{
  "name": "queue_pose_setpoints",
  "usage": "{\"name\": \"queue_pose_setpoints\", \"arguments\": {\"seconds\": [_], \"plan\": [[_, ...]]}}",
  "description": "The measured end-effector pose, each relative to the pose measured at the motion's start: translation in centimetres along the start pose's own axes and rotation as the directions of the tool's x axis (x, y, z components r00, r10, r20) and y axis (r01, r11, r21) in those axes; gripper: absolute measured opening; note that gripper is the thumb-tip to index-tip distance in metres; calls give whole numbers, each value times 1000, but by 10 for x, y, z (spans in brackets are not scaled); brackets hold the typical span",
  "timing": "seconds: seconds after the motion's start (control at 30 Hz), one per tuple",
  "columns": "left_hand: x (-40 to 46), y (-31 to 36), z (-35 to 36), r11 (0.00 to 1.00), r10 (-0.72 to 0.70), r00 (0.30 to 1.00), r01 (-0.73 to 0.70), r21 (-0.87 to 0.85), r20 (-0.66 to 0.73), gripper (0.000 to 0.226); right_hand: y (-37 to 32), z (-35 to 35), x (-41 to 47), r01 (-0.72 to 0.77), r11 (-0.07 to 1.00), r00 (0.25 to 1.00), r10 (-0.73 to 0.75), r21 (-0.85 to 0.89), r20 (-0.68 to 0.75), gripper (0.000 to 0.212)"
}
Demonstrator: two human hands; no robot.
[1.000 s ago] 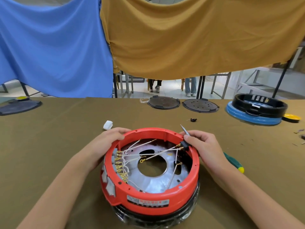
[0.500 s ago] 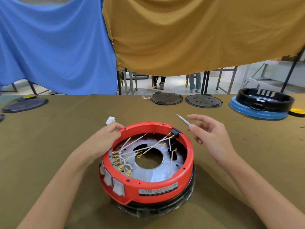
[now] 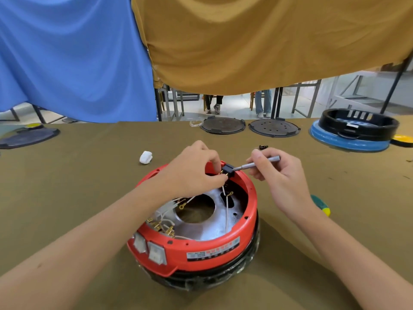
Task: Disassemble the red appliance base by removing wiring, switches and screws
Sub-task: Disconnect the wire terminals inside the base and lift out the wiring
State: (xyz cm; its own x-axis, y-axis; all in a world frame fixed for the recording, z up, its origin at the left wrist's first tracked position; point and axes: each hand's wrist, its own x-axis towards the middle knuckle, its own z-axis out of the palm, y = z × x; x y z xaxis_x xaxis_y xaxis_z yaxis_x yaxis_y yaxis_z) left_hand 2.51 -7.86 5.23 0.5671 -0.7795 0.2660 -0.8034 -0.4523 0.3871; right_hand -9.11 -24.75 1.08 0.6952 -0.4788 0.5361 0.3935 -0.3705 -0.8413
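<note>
The red appliance base (image 3: pixel 207 249) sits open side up on the cloth-covered table, on a black ring. Inside lie a silver plate (image 3: pixel 210 227), white wires (image 3: pixel 226 211) and brass terminals (image 3: pixel 159 227). Two white rocker switches (image 3: pixel 149 249) show on its front left wall. My left hand (image 3: pixel 196 171) pinches a small black connector block (image 3: pixel 228 170) at the far rim. My right hand (image 3: pixel 279 175) grips a thin grey metal tool (image 3: pixel 257 163) whose tip touches that block.
A white plastic piece (image 3: pixel 146 157) lies left of the base, a small black part (image 3: pixel 263 147) behind it. A green and yellow screwdriver handle (image 3: pixel 320 204) lies right of my right wrist. Two dark discs (image 3: pixel 223 125) and a black and blue base (image 3: pixel 355 130) stand at the back.
My left hand left the base's left rim and took hold of the black connector block. My right hand brought the grey tool back down to the block. The base now sits turned slightly.
</note>
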Motion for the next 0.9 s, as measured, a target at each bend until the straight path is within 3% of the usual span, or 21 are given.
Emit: {"name": "queue_pose_setpoints", "arguments": {"seconds": [0.17,0.53,0.77,0.9], "plan": [[3,-2,9,997,-4,997,-2,-72,-79,11,1,3,-4,65,991,998,-65,-115,5,27],[5,4,20,1000,28,990,-27,6,-141,14,6,2,-7,142,954,990,-132,-262,58,24],[11,10,20,999,-17,992,22,42,-122,9,8,0,-6,194,913,981,-172,-358,95,20],[17,12,13,996,-81,997,81,-24,1,9,7,0,-9,216,895,976,-195,-391,92,22]]}}
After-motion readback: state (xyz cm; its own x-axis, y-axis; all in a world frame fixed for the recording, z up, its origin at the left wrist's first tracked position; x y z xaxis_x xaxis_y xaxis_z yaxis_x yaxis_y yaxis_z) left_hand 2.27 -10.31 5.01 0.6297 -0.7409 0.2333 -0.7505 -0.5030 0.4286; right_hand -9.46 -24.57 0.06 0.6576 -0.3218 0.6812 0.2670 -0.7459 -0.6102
